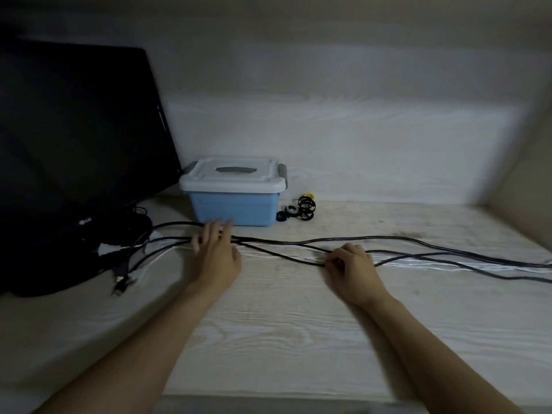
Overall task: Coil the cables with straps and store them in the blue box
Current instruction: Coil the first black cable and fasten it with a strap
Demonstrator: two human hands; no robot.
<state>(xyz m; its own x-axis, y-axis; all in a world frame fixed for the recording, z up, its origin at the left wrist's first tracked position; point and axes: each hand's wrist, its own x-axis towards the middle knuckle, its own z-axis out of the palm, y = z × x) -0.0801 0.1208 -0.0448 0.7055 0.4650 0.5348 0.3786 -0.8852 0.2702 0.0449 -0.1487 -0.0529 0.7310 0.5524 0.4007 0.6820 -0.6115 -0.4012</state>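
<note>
Early in the job, by the look of it: sorting the cables (298,243), no coiling begun. Several black strands and a pale one strung loose along the middle of the desk (283,318), from the tangle of plugs at the left end to past the right edge, crossing one another between the hands. Left hand (216,252) laid flat on the strands, fingers straight and fairly spread, fingertips close to the blue box (234,207). Right hand (351,265) curled narrow, pinching one black strand where it crosses the others. Blue box toward the back edge, left of centre, white lid (233,174) still on. Straps (300,209) in a small heap just beside the box's right side, untouched. Next, probably: freeing one strand from the crossing, gathering it into loops, then a reach for a strap; lid off before any storing. Desk pale woodgrain, dim light. Dark monitor (77,121) leaning at the back left corner. Pale walls behind and to the right.
</note>
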